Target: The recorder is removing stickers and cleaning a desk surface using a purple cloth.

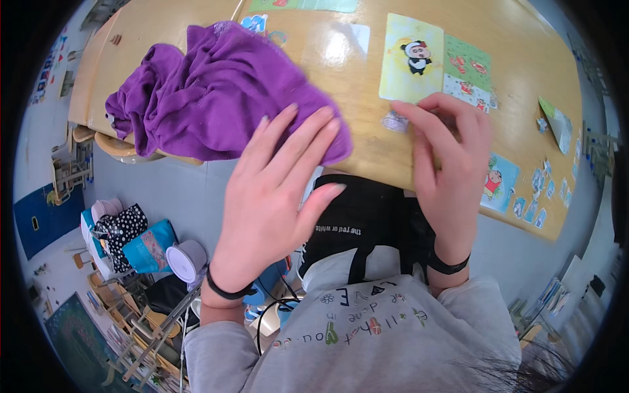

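My left hand (280,182) lies palm down with its fingertips on the right part of a crumpled purple cloth (211,93), which is spread over the wooden table (363,157) and hangs past its near edge. My right hand (449,142) is at the table's edge with its fingers bent. Its index fingertip is at a small cut-out sticker (394,122) lying on the wood; whether it touches it, I cannot tell. Just beyond that sits a yellow card (413,59) with a cartoon figure in a panda suit. A green and white patterned card (467,64) adjoins it on the right.
A blue card (501,182) and several small cut-out stickers (538,182) lie at the right near corner. A folded green sheet (557,125) stands near the right edge. Below the table at left are a blue bag (150,248), a lidded bucket (186,260) and stacked chairs.
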Demonstrator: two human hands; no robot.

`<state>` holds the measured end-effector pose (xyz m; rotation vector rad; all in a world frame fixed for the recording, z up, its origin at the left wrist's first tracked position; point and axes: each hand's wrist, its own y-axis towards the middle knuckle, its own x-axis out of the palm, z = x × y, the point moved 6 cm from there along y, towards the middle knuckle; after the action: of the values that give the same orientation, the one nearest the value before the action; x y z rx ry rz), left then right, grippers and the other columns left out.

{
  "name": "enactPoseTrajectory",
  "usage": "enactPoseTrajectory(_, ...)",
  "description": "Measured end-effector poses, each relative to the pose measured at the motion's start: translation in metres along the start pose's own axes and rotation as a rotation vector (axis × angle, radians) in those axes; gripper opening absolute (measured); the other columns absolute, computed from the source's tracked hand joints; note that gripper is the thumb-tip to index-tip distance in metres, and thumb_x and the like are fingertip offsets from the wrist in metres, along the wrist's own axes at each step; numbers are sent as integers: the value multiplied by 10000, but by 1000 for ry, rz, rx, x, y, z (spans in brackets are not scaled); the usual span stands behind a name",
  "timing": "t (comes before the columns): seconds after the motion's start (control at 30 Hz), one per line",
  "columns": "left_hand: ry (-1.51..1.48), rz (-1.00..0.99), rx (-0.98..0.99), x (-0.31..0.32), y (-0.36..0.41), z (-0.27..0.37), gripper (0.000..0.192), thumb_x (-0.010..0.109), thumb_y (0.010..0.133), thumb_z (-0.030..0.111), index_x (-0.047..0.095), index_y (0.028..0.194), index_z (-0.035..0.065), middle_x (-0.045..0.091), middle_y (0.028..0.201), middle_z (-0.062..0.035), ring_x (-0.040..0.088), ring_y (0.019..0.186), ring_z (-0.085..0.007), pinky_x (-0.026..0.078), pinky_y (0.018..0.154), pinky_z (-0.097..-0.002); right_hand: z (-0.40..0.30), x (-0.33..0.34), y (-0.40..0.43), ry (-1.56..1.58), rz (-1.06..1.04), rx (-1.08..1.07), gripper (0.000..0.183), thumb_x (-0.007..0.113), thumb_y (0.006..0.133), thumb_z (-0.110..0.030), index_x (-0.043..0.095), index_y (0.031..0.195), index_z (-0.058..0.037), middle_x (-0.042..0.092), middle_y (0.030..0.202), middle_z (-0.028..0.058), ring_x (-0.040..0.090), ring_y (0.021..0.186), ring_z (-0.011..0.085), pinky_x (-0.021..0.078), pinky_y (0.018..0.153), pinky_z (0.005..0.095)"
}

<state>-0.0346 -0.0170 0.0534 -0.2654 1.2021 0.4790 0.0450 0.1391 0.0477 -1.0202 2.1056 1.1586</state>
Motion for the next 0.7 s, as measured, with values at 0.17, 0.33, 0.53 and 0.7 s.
enactPoseTrajectory(0.17,82,53,77,-3,15,3,569,558,909,375,503,1376,56,490,1424,-109,362,1365,-397,315,1107,-473,-2,-3,-2,112,84,38,253,666,786,20,700,1018,-76,601,857,73,552,821,256,463,733,357)
enactPoseTrajectory(0.33,113,97,60,1,7,9,555,522,935,402,509,1370,57,490,1421,-110,374,1359,-385,303,1115,-481,9,-11,-7,216,167,145,229,653,819,17,696,1031,-60,595,776,96,564,765,260,463,717,364)
enactPoseTrajectory(0.53,266,145,-78,-8,-2,8,384,461,982,281,590,1286,85,524,1329,-138,412,1324,-381,280,1124,-501,8,-17,-14,134,174,61,329,685,803,-21,664,1126,-75,619,853,98,590,850,278,468,753,388)
enactPoseTrajectory(0.7,143,442,-123,-6,21,6,429,578,914,211,557,1318,67,496,1361,-140,414,1319,-384,289,1112,-530,-7,-12,-35,-62,-122,-89,467,705,784,-96,627,1244,-80,636,1226,69,560,1164,287,464,936,422)
